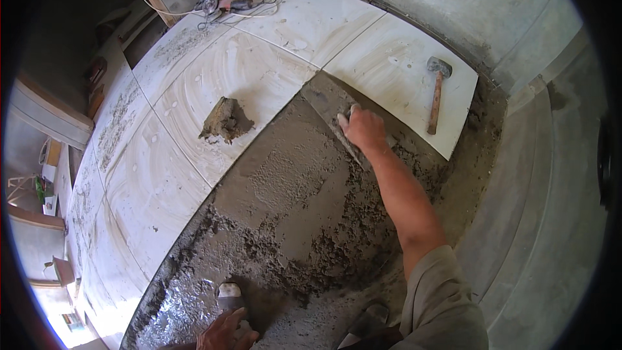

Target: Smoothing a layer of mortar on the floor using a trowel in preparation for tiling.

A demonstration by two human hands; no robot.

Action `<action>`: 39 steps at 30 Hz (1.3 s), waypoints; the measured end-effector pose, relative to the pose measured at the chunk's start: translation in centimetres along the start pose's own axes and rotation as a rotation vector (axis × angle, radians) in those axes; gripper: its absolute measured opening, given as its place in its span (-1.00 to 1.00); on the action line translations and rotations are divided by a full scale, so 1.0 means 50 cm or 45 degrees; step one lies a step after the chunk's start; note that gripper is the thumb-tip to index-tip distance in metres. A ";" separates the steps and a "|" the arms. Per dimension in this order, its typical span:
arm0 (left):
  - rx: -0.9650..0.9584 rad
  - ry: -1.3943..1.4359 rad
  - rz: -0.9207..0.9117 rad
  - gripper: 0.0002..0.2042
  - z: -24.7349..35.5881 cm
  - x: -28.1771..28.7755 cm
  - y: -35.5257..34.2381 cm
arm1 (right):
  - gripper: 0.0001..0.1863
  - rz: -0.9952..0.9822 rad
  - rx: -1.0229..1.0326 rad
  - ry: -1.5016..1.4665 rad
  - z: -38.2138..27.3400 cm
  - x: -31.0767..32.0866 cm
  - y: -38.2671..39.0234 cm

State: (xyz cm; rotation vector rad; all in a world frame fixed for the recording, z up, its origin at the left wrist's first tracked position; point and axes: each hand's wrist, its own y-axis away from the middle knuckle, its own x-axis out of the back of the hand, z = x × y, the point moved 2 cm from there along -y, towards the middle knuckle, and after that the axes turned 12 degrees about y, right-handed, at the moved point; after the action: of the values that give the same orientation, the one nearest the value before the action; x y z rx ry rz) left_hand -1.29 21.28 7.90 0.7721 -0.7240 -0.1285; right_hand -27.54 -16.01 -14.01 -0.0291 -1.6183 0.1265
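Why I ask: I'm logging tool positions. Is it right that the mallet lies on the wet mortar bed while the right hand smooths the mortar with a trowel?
Not quite. The mallet lies on a laid white tile, not on the mortar bed, as the head view shows. The right hand does work the mortar with a trowel.

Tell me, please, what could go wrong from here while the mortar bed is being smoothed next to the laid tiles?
1. The right hand drags a trowel right along the laid tile; it might smear or nudge that edge.
2. The mortar lump sitting on a finished tile could dry and stain.
3. The left hand rests near the wet mortar bed, which looks rough there; leaning could dent it.
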 end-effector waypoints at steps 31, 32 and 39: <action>-0.184 -0.118 -0.056 -0.45 -0.033 -0.018 -0.029 | -0.57 -0.479 0.573 -0.396 -0.308 -0.029 0.314; -0.123 -0.147 -0.087 -0.44 -0.040 -0.026 -0.034 | -0.55 -0.412 0.648 -0.396 -0.316 -0.045 0.340; -0.039 -0.190 -0.098 -0.43 -0.052 -0.037 -0.022 | -0.51 -0.226 1.021 -0.391 -0.382 -0.054 0.487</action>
State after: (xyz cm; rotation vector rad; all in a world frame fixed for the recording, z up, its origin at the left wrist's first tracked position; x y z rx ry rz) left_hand -0.85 22.69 4.84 0.7665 -0.8321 -0.2684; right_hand -9.81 9.15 -18.22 0.7800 -1.7611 0.6569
